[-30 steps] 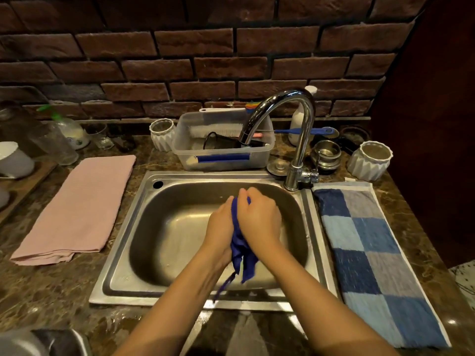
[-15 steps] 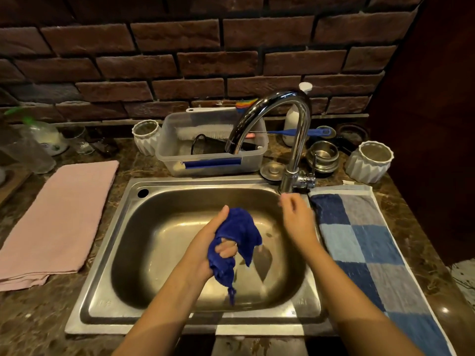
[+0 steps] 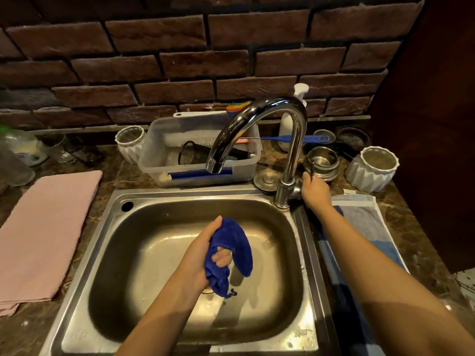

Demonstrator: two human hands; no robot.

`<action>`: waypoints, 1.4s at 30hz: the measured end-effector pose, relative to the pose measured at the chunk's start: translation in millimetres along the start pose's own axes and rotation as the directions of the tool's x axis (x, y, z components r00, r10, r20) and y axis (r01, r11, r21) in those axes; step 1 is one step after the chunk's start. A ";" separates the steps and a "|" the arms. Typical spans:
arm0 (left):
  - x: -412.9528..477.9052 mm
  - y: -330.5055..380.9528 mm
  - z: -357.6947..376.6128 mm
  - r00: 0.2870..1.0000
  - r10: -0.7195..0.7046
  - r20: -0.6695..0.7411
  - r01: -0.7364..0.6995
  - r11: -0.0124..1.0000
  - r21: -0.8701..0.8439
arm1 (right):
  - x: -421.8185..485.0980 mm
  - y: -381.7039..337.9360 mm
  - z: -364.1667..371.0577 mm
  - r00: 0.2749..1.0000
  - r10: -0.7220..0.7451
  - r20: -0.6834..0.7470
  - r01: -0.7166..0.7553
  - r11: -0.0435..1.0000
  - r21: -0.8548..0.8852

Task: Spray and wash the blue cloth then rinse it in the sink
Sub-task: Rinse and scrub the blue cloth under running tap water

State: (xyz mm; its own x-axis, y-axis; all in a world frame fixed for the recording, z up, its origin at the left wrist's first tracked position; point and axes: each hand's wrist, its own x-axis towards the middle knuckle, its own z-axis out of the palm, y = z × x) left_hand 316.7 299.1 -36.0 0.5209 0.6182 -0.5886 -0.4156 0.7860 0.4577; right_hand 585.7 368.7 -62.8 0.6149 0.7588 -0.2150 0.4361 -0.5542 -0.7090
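A rectangular stainless steel sink [image 3: 180,199] sits in the middle of a brown marble counter [image 3: 113,170], seen from above. The person's left hand [image 3: 200,255] is over the centre of the basin, fingers clenched round one crumpled dark blue cloth [image 3: 240,242]. The cloth's loose end hangs toward the drain, apart from all four basin walls. The right hand [image 3: 314,191] reaches to the back right corner and grasps the small lever [image 3: 311,172] at the base of the one curved chrome tap [image 3: 294,140].

Two flat towels border the sink. A folded pink towel [image 3: 43,235] lies near the left rim. A blue checked towel [image 3: 359,219] lies just beside the right rim, partly under the right forearm.

Behind the back rim stands one clear plastic tub [image 3: 159,163]. One white ridged pot [image 3: 129,145] is just left of it. A second white ridged pot [image 3: 372,170] is at the far right. A dark brick wall [image 3: 205,62] closes off the back.
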 end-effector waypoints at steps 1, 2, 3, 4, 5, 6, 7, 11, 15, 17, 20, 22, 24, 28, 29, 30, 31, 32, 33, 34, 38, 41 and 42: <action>2.6 0.6 -0.7 1.000 -0.002 -0.001 0.002 1.000 0.001 | 2.7 2.1 1.1 1.000 -0.014 -0.020 0.013 0.999 -0.030; 5.4 0.9 -1.8 1.000 -0.008 -0.003 0.008 1.000 -0.001 | 2.8 2.2 0.8 0.999 -0.014 -0.033 0.012 0.999 -0.051; 7.6 0.9 -2.6 1.000 -0.015 -0.005 0.015 1.000 -0.004 | 4.8 4.1 1.6 0.998 -0.023 -0.050 0.020 0.998 -0.066; 9.8 0.8 -3.2 1.000 -0.020 -0.007 0.020 1.000 -0.008 | 4.7 4.4 1.3 0.998 -0.019 -0.058 0.015 0.998 -0.065; 11.6 0.4 -3.3 1.000 -0.022 -0.012 0.021 1.000 -0.012 | 6.0 5.5 2.4 0.998 -0.016 -0.063 0.013 0.998 -0.053; 13.1 -0.1 -2.7 1.000 -0.020 -0.019 0.019 1.000 -0.017 | 5.8 5.2 2.8 0.998 -0.002 -0.065 0.000 0.999 -0.033; 14.3 -0.4 -1.5 1.000 -0.016 -0.024 0.016 1.000 -0.024 | 6.8 5.9 4.1 0.997 0.009 -0.073 -0.010 1.000 -0.016; 16.4 -0.1 3.0 1.000 0.018 -0.023 -0.019 0.999 -0.037 | 5.8 2.9 7.6 0.992 0.052 -0.111 -0.051 0.999 0.010; 19.2 2.4 0.2 0.999 0.054 -0.011 -0.054 0.998 -0.018 | 3.9 1.9 9.9 0.986 0.087 -0.145 -0.081 0.996 0.047; 21.1 3.9 -1.4 0.998 0.067 -0.010 -0.067 0.998 -0.021 | 3.5 1.3 10.5 0.984 0.095 -0.153 -0.088 0.995 0.053; 23.0 4.1 -2.7 0.997 0.075 -0.016 -0.076 0.996 -0.037 | 2.4 -0.9 10.8 0.981 0.114 -0.158 -0.107 0.993 0.050; 24.4 3.8 -4.2 0.997 0.077 -0.019 -0.077 0.997 -0.031 | 1.4 -2.1 10.8 0.979 0.123 -0.163 -0.116 0.992 0.047; 26.0 3.6 -5.3 0.997 0.078 -0.022 -0.078 0.997 -0.018 | 0.2 -3.3 11.0 0.978 0.126 -0.166 -0.121 0.992 0.043; 28.2 3.6 -5.1 0.996 0.076 -0.043 -0.077 0.997 -0.026 | -1.9 -5.3 10.6 0.977 0.137 -0.166 -0.131 0.990 0.046; 28.1 3.7 -4.7 0.997 0.074 -0.040 -0.075 0.997 -0.033 | -2.2 -5.4 10.6 0.976 0.137 -0.167 -0.131 0.990 0.049; 28.0 3.9 -4.3 0.997 0.073 -0.033 -0.074 0.997 -0.035 | -2.4 -5.4 10.7 0.976 0.136 -0.170 -0.130 0.990 0.050; 28.0 4.2 -4.0 0.997 0.075 -0.027 -0.076 0.997 -0.033 | -2.6 -5.3 10.8 0.975 0.137 -0.172 -0.130 0.990 0.051; 28.1 4.8 -3.8 0.997 0.079 -0.022 -0.079 0.996 -0.029 | -2.8 -5.3 10.6 0.975 0.140 -0.174 -0.132 0.990 0.055; 28.4 5.2 -3.8 0.996 0.082 -0.018 -0.082 0.996 -0.025 | -3.1 -5.2 10.4 0.974 0.143 -0.175 -0.135 0.989 0.060; 28.9 5.7 -3.9 0.996 0.085 -0.017 -0.086 0.996 -0.021 | -3.4 -5.4 10.6 0.974 0.143 -0.178 -0.134 0.989 0.062; 30.2 6.9 -4.5 0.996 0.090 0.002 -0.090 0.996 -0.027 | -4.8 -7.3 10.5 0.972 0.142 -0.186 -0.132 0.989 0.062; 30.5 6.6 -4.9 0.996 0.087 0.005 -0.087 0.996 -0.025 | -5.0 -7.7 10.2 0.970 0.157 -0.186 -0.148 0.987 0.063; 30.5 6.3 -5.0 0.996 0.085 0.002 -0.084 0.996 -0.033 | -5.1 -8.0 10.3 0.968 0.163 -0.189 -0.154 0.986 0.064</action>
State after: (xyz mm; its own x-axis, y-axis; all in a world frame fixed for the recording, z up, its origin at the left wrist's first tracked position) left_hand 326.3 322.9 -54.4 0.4856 0.6825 -0.5463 -0.4828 0.7303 0.4833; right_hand 572.4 372.7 -62.9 0.7906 0.5797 -0.1973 0.2935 -0.6414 -0.7088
